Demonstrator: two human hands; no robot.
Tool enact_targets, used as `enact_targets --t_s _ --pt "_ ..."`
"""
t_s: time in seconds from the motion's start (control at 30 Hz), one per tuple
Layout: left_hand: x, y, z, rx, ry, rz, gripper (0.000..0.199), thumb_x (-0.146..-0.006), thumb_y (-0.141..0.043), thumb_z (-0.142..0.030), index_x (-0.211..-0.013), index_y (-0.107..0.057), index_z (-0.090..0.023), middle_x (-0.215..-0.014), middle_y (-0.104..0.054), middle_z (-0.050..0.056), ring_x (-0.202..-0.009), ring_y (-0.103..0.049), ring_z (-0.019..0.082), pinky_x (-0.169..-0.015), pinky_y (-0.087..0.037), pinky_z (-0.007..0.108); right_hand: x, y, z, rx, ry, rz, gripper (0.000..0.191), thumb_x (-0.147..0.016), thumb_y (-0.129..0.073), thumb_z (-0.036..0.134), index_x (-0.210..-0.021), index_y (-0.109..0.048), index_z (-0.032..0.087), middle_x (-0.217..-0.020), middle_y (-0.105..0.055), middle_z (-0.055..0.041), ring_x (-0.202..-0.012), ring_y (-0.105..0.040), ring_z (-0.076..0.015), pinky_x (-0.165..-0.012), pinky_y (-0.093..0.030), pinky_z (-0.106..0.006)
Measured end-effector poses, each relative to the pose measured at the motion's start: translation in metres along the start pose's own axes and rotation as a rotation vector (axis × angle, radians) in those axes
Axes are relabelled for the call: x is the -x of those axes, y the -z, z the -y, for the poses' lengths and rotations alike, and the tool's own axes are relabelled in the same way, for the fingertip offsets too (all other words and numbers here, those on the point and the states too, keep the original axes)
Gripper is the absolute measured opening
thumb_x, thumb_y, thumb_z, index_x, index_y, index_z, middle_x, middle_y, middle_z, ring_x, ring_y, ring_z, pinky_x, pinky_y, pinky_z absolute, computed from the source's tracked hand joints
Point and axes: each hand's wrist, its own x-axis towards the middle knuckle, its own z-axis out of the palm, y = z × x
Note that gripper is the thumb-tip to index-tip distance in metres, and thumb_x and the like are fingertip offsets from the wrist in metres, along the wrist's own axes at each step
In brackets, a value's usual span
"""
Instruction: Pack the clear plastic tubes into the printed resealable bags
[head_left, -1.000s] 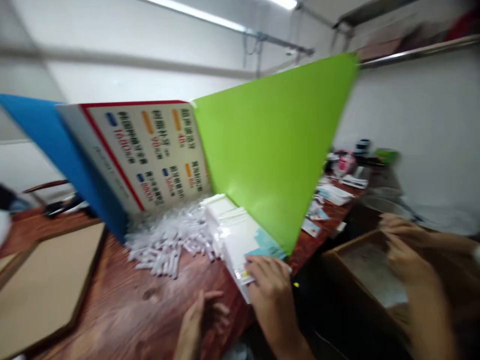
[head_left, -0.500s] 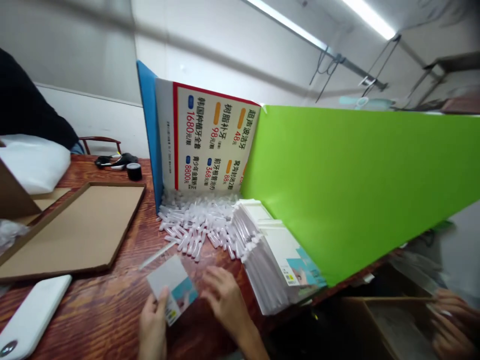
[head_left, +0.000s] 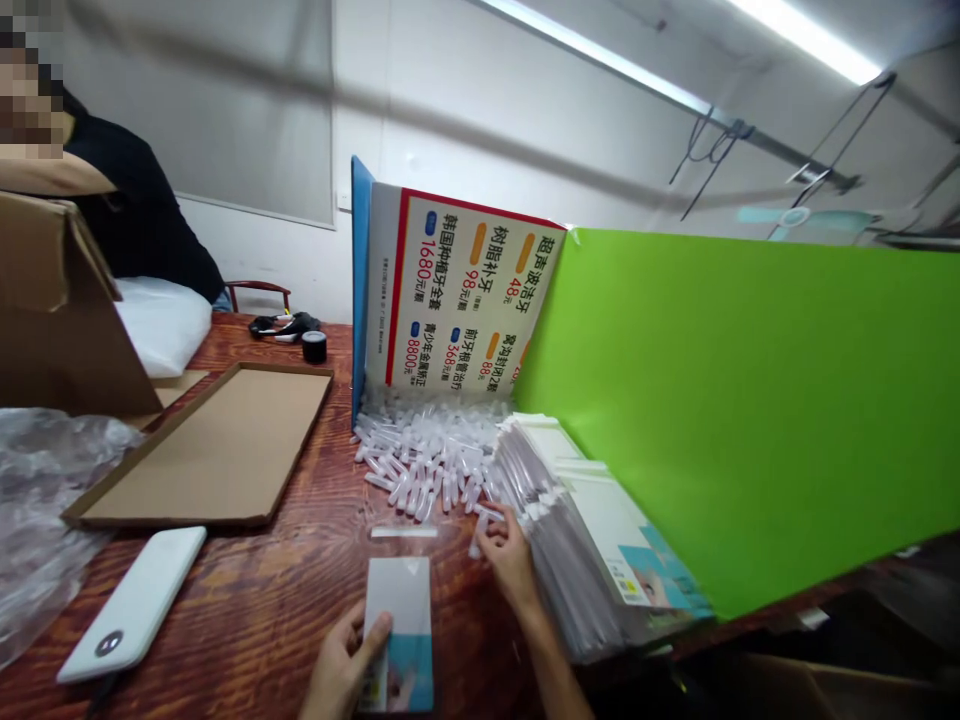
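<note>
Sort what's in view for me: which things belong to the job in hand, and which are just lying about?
Likely part of the job:
card packet in the left hand
small clear piece at the right hand
heap of clear pieces
stack of card packets

Apparently just lying about:
white oblong device
small black cylinder
shallow cardboard tray
crumpled plastic
</note>
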Motion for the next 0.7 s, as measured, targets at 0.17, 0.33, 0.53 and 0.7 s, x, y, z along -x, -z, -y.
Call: enact_targets --t_s 0.17,0.33,0.53,0.7 --pt "0.005 -0.005 -0.004 -0.310 0.025 0.292 0.063 -0.069 -0.077 -0.067 -0.097 -0.074 -0.011 -0.078 -0.075 0.009 -0.058 -0.064 0.020 -0.050 -0.046 0.025 0.045 -0.007 0.003 -0.917 -0.101 0.231 0.045 -0.079 -0.074 0.044 -0.114 -0.064 0.019 -0.076 -0.067 0.0002 -0.061 -0.062 -0.0155 -0.057 -0.049 -0.025" --pt "0.012 -0.007 -0.018 -0.306 0.099 0.415 0.062 -0.074 -0.074 -0.067 -0.100 -0.076 -0.012 -0.087 -0.075 0.009 -0.078 -0.065 0.022 -0.069 -0.049 0.025 0.063 -0.013 -0.001 -0.905 -0.127 0.408 0.035 -0.071 -0.084 0.047 -0.085 -0.074 0.016 -0.066 -0.065 0.0013 -0.056 -0.056 -0.0120 -0.054 -0.042 -0.023" --pt "0.010 0.002 -0.002 -0.345 0.116 0.413 0.064 -0.070 -0.074 -0.071 -0.095 -0.074 -0.012 -0.090 -0.073 0.009 -0.083 -0.064 0.021 -0.072 -0.048 0.024 0.061 -0.010 0.001 -0.598 0.204 0.612 0.030 -0.079 -0.077 0.046 -0.072 -0.076 0.017 -0.083 -0.066 -0.0020 -0.074 -0.063 -0.0149 -0.067 -0.047 -0.025" --pt "0.016 0.004 -0.001 -0.340 0.082 0.257 0.068 -0.073 -0.071 -0.073 -0.101 -0.066 -0.011 -0.087 -0.073 0.008 -0.071 -0.064 0.018 -0.063 -0.049 0.025 0.054 -0.007 -0.016 -0.032 0.282 0.121 0.021 -0.092 -0.060 0.025 -0.110 -0.070 0.022 -0.105 -0.066 -0.0085 -0.100 -0.061 -0.0252 -0.090 -0.049 -0.039"
